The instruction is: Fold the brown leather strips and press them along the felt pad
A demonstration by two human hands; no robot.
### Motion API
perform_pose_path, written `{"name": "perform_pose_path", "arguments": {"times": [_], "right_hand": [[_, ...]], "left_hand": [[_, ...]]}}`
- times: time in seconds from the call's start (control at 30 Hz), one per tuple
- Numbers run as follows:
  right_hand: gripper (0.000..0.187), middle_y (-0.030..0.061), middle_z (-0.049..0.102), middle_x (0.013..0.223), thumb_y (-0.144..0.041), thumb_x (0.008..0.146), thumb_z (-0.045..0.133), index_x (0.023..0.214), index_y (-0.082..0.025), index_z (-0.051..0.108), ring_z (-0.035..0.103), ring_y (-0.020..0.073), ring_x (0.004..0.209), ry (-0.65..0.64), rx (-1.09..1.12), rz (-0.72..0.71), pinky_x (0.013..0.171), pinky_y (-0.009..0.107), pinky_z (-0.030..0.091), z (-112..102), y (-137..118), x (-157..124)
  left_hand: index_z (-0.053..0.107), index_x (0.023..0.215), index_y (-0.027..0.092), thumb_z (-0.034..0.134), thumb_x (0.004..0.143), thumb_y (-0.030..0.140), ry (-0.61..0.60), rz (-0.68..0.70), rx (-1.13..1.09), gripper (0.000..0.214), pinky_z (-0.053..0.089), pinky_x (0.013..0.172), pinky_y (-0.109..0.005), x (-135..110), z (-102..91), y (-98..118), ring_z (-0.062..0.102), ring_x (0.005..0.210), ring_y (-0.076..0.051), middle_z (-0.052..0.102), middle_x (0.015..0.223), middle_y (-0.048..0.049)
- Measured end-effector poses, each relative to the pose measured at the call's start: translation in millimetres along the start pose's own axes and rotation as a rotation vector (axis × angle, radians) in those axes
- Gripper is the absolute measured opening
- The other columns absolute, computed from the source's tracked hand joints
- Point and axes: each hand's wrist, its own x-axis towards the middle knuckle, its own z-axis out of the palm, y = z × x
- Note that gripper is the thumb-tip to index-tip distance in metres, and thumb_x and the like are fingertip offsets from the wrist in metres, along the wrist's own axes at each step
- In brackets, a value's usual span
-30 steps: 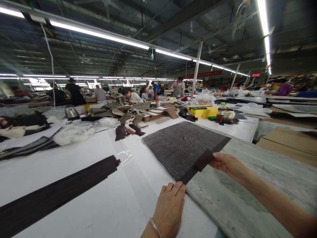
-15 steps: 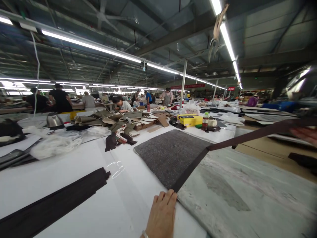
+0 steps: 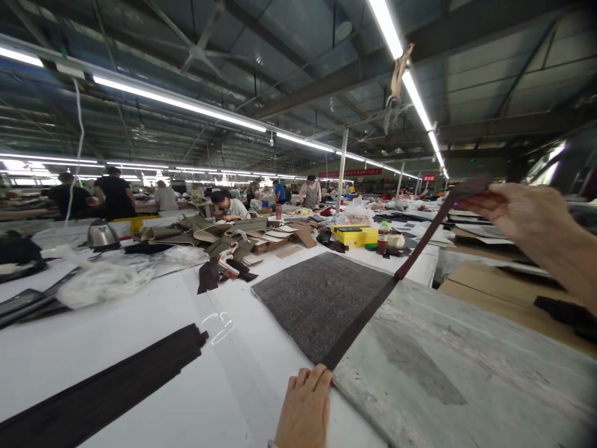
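A dark brown strip (image 3: pixel 360 325) lies along the right edge of a speckled dark grey panel (image 3: pixel 317 292), and its far part rises off the surface. My right hand (image 3: pixel 506 208) pinches the raised end, up at the right. At the near corner of the panel, my left hand (image 3: pixel 305 398) has its fingers pressed together on the strip's lower end; the thumb is hidden. Beneath strip and panel is a worn grey-green board (image 3: pixel 466 348). Several dark strips in a stack (image 3: pixel 107 379) lie on the white table (image 3: pixel 224 398) at the left.
Brown scraps and folded pieces (image 3: pixel 224 230) are heaped behind the panel. Further back stand a yellow box (image 3: pixel 355 236), a bottle (image 3: pixel 383 238) and a steel kettle (image 3: pixel 102 235). Cardboard sheets (image 3: pixel 489 292) lie at the right. Several people work at tables beyond.
My right hand has come into view from the right edge, moving left and up with the strip's end, so the raised part slants more steeply. My left hand stays at the near corner.
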Motion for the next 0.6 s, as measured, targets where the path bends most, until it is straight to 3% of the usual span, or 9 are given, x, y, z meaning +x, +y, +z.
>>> {"name": "perform_pose_path", "arguments": {"times": [0.13,0.27,0.33,0.4,0.5,0.6], "right_hand": [[0.034,0.0254,0.064,0.098,-0.017,0.097,0.035,0.091,0.004,0.061,0.064,0.0120,0.081,-0.321,0.178,0.119,0.063,0.031,0.040,46.7,-26.9,-56.9],[0.021,0.0087,0.066,0.079,-0.024,0.091,0.051,0.086,-0.007,0.062,0.059,0.0105,0.067,-0.635,0.174,0.172,0.063,0.024,0.043,79.3,-48.5,-139.0],[0.014,0.0002,0.060,0.065,-0.022,0.084,0.058,0.075,-0.012,0.061,0.053,0.0099,0.059,-0.758,0.151,0.152,0.055,0.021,0.040,90.2,-59.9,-187.1],[0.015,-0.0026,0.055,0.060,-0.025,0.083,0.055,0.073,-0.016,0.059,0.050,0.0107,0.055,-0.852,0.156,0.128,0.050,0.020,0.037,97.9,-72.6,-237.0],[0.015,-0.0003,0.062,0.071,-0.026,0.088,0.045,0.078,-0.019,0.054,0.057,0.0129,0.064,-0.998,0.197,0.072,0.058,0.021,0.043,105.1,-91.9,-309.8],[0.011,0.0027,0.066,0.093,-0.021,0.089,0.041,0.086,-0.021,0.051,0.064,0.0135,0.078,-1.145,0.290,-0.042,0.073,0.022,0.049,112.0,-108.5,-378.5]], "left_hand": [[0.052,0.132,0.027,0.041,0.085,0.016,0.021,-0.017,-0.205,0.050,0.022,0.101,-0.046,-2.8,-4.3,4.2,0.040,0.119,-0.030,0.049,0.139,-0.0020],[0.061,0.122,0.026,0.052,0.077,0.019,0.050,-0.062,-0.506,0.047,0.016,0.107,-0.047,0.1,-7.8,3.5,0.036,0.124,-0.032,0.052,0.136,-0.0040],[0.065,0.114,0.022,0.055,0.077,0.027,0.044,-0.110,-0.605,0.039,0.024,0.105,-0.043,0.8,-11.0,-0.8,0.042,0.120,-0.031,0.057,0.128,-0.0084],[0.063,0.112,0.017,0.046,0.085,0.042,0.043,-0.175,-0.716,0.040,0.038,0.095,-0.040,-5.5,-18.1,-7.1,0.054,0.108,-0.029,0.061,0.120,-0.0130],[0.058,0.115,0.015,0.027,0.092,0.059,0.039,-0.335,-1.065,0.059,0.047,0.078,-0.034,-36.3,-39.7,-17.6,0.062,0.091,-0.023,0.063,0.113,-0.0147],[0.062,0.105,0.016,0.049,0.083,0.069,0.069,-0.548,-1.605,0.058,0.047,0.074,-0.030,-89.9,-71.4,-23.8,0.063,0.082,-0.019,0.067,0.097,-0.0097]]}}
